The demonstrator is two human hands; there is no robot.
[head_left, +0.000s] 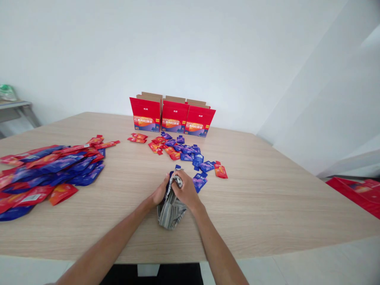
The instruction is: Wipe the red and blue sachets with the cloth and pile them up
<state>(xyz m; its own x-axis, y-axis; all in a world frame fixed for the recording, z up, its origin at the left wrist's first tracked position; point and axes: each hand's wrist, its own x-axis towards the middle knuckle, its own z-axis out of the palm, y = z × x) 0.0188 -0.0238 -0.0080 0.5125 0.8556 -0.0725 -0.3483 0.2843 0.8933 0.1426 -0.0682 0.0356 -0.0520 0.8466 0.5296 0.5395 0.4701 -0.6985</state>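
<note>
A grey striped cloth (pixel 171 214) hangs bunched between my hands above the near middle of the table. My right hand (pixel 187 190) is closed on the cloth, its fingers gathering the upper end. My left hand (pixel 160 192) is closed round a blue pouch (pixel 178 167), and the cloth lies against it. Only the pouch's spout end and a dark strip of it show; the cloth and fingers hide the remainder. Just right of my right hand, another blue pouch (pixel 200 181) lies flat, with a red pouch (pixel 220 170) farther right.
Three red cartons (pixel 145 114) stand side by side at the back, flaps up. Before them lie several scattered red and blue pouches (pixel 187 149). A large heap of pouches (pixel 56 168) covers the table's left side. A red box (pixel 356 194) sits beyond the right edge.
</note>
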